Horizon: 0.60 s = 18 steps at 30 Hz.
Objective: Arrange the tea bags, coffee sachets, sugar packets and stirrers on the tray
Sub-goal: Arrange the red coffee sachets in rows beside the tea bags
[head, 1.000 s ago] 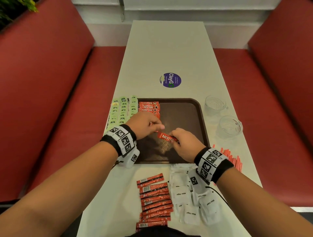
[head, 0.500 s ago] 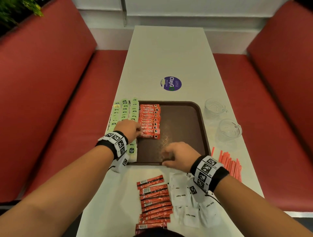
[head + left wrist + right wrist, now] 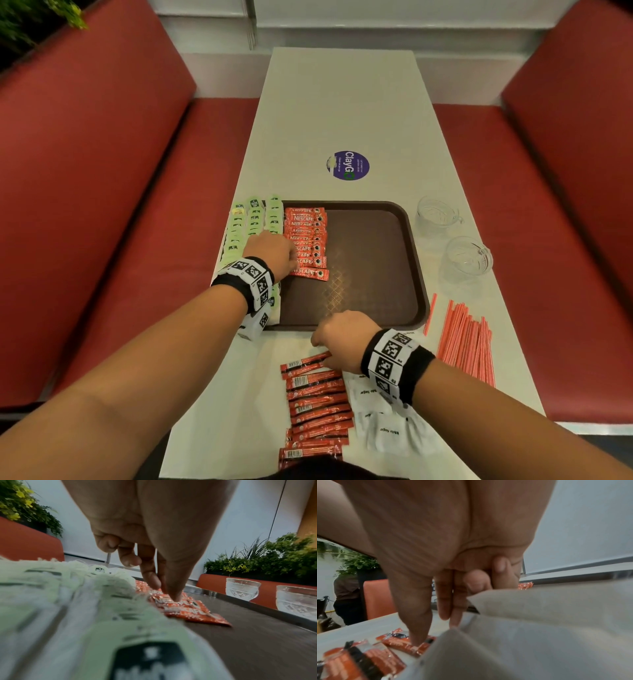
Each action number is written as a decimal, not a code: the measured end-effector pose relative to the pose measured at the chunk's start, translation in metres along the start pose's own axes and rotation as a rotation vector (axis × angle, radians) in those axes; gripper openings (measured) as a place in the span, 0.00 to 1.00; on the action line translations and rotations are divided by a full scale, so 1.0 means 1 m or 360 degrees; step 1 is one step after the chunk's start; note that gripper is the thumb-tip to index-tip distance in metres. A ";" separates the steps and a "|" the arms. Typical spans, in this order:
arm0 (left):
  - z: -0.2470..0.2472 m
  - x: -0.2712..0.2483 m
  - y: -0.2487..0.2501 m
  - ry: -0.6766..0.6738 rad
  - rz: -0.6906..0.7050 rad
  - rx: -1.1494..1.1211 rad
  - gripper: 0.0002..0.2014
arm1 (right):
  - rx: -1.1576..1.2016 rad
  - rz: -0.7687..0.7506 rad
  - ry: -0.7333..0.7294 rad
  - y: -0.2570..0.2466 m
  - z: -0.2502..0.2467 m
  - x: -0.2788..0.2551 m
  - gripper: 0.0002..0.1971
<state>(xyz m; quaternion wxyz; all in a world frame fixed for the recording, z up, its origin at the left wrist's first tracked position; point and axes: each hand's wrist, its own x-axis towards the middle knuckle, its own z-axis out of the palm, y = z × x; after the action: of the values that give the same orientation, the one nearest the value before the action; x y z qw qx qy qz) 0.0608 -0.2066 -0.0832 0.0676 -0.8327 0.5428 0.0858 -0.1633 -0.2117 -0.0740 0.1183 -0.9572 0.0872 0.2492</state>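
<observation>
A: A long white table (image 3: 342,113) runs between red booth seats (image 3: 96,171), with the brown tray (image 3: 373,260) in the middle. How far along is it?

B: Part way, I'd say. The green tea bags (image 3: 255,219) lie in rows along the tray's left edge, and a column of coffee sachets on the tray (image 3: 306,236) stands just beside them. The rest of the tray floor is bare.

A: And what's left?

B: A loose pile of coffee sachets on the table (image 3: 317,407), the white sugar packets (image 3: 387,425) beside it, and the red stirrers (image 3: 467,339) off the tray's right corner. Two glass cups (image 3: 467,257) stand apart.

A: The hands?

B: The left hand (image 3: 272,253) presses fingertips (image 3: 173,595) onto the nearest placed sachets, holding nothing. The right hand (image 3: 342,337) reaches down on the topmost loose sachet (image 3: 306,364), thumb (image 3: 416,639) touching it, fingers extended; no real grip yet.
</observation>
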 end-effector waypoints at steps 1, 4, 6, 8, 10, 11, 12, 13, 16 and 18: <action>0.000 0.000 0.003 -0.0008 0.0040 -0.0020 0.10 | -0.0018 -0.0001 0.0007 -0.001 0.001 0.001 0.16; 0.001 0.000 0.012 -0.0057 0.0131 0.0041 0.12 | -0.0053 0.0000 0.0007 -0.002 0.001 0.003 0.15; 0.000 0.001 0.014 -0.0061 0.0123 0.0071 0.11 | -0.0083 0.0009 -0.0017 -0.004 0.001 0.003 0.12; 0.000 0.002 0.016 -0.0061 0.0102 0.0090 0.11 | -0.0103 0.0026 -0.0039 -0.006 0.002 0.003 0.09; 0.000 0.003 0.016 -0.0076 0.0091 0.0106 0.10 | -0.0098 0.0035 -0.0057 -0.006 0.003 0.002 0.08; 0.000 0.003 0.016 -0.0077 0.0088 0.0112 0.10 | -0.0103 0.0034 -0.0067 -0.006 0.003 0.002 0.07; 0.000 0.002 0.016 -0.0074 0.0085 0.0111 0.10 | -0.0105 0.0026 -0.0072 -0.006 0.003 0.001 0.07; -0.001 0.002 0.015 -0.0072 0.0084 0.0101 0.10 | -0.0096 0.0020 -0.0073 -0.007 0.002 0.001 0.07; -0.008 -0.004 0.016 -0.0043 0.0090 0.0041 0.11 | -0.0013 0.0018 -0.0031 -0.007 0.000 -0.003 0.08; -0.015 -0.013 0.016 0.0031 0.0098 -0.0079 0.11 | 0.0075 0.0052 0.0053 -0.008 -0.003 -0.007 0.08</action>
<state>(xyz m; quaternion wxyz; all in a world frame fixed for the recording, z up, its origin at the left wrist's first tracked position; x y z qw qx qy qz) 0.0424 -0.2044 -0.0664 0.0390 -0.8179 0.5664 0.0931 -0.1662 -0.2045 -0.0665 0.1352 -0.9567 0.1106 0.2329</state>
